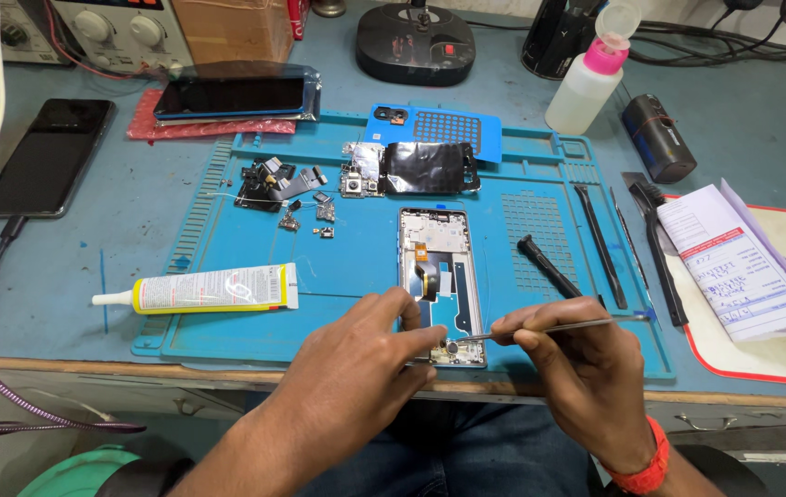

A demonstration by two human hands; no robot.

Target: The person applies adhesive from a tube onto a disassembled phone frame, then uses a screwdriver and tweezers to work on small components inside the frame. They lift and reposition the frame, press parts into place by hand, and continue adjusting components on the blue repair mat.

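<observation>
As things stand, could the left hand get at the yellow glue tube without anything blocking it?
Probably yes. The left hand rests on the opened phone frame, and the glue tube lies just to its left on the blue mat, with only bare mat between them.

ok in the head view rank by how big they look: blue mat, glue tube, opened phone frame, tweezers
1. blue mat
2. glue tube
3. opened phone frame, partly hidden by hands
4. tweezers
Tube versus frame is close.

Phone frame [440,281] on mat [356,267] — glue tube [213,289] left, spudger [547,266] right
</observation>
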